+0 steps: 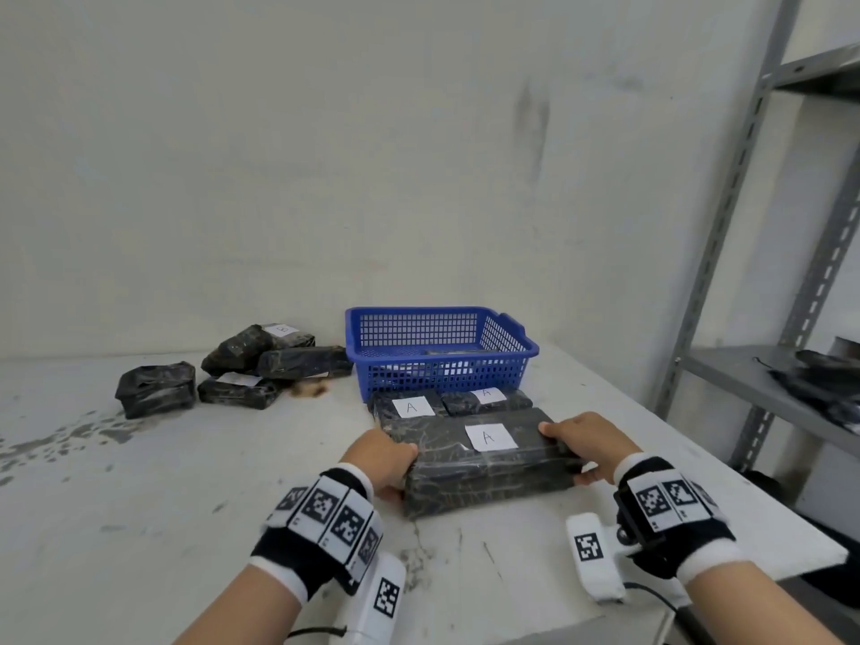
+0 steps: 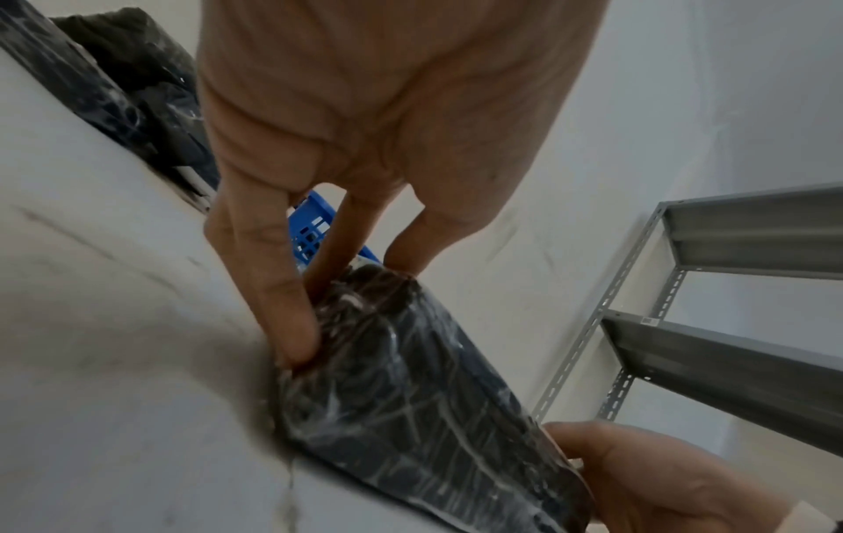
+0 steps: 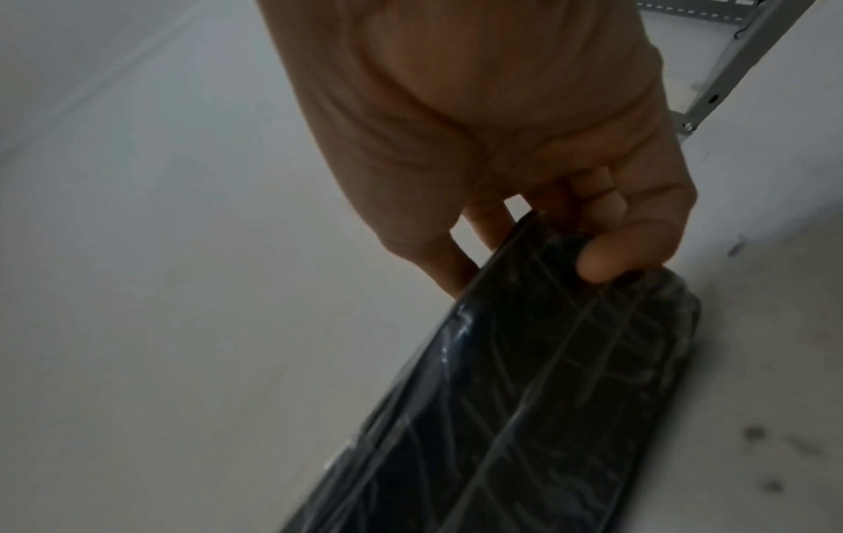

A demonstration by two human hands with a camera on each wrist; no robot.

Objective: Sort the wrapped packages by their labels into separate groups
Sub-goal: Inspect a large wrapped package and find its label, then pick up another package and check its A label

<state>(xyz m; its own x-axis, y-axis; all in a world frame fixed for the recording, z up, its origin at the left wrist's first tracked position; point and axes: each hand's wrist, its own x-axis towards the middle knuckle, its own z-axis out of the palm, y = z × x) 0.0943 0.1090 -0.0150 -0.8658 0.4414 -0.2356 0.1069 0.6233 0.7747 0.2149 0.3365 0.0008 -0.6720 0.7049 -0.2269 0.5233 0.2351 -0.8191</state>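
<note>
A long black wrapped package (image 1: 484, 463) with a white "A" label lies on the table in front of me. My left hand (image 1: 384, 463) grips its left end (image 2: 410, 378), fingers (image 2: 273, 288) on the wrap. My right hand (image 1: 581, 446) grips its right end (image 3: 570, 360), thumb on the top face and fingers curled over the end. Behind it lie two smaller "A" packages (image 1: 409, 407) (image 1: 486, 400). At the back left sits a heap of several black packages (image 1: 260, 360), one of them with a white label on top.
A blue plastic basket (image 1: 437, 349) stands behind the "A" packages with something dark inside. A grey metal shelf rack (image 1: 763, 379) stands to the right, holding dark items. The table's right edge (image 1: 744, 477) runs close to my right hand. A wall rises behind.
</note>
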